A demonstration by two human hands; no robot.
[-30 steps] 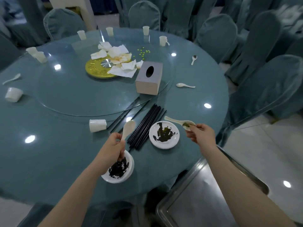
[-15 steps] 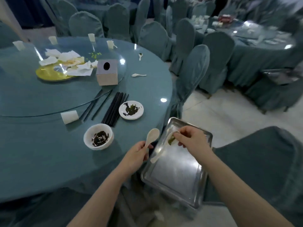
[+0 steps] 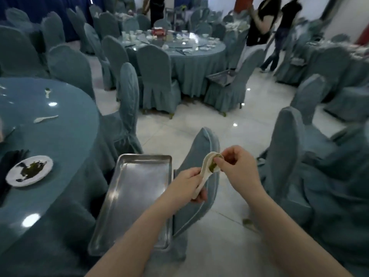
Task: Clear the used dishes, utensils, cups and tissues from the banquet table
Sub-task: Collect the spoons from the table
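- The banquet hall floor point(image 3: 229, 124) lay pale between covered chairs.
- Two nested spoons point(image 3: 207, 166) hung over a chair back point(image 3: 201, 156), right of the steel tray point(image 3: 137, 188).
- The left hand point(image 3: 187, 182) gripped the handles; the right hand point(image 3: 237, 166) pinched the greens-smeared bowl.
- Scraps could drop onto the floor, missing the tray.
- The table point(image 3: 65, 140) and its dirty plate point(image 3: 30, 170) sat left; room ahead was open.

Covered chair point(image 3: 201, 176) just right of metal tray point(image 3: 137, 196). More covered chairs point(image 3: 127, 108) ring hall. Second round table point(image 3: 185, 50) beyond, cluttered. Two people point(image 3: 259, 23) standing far right. Glossy tiled floor point(image 3: 199, 120).
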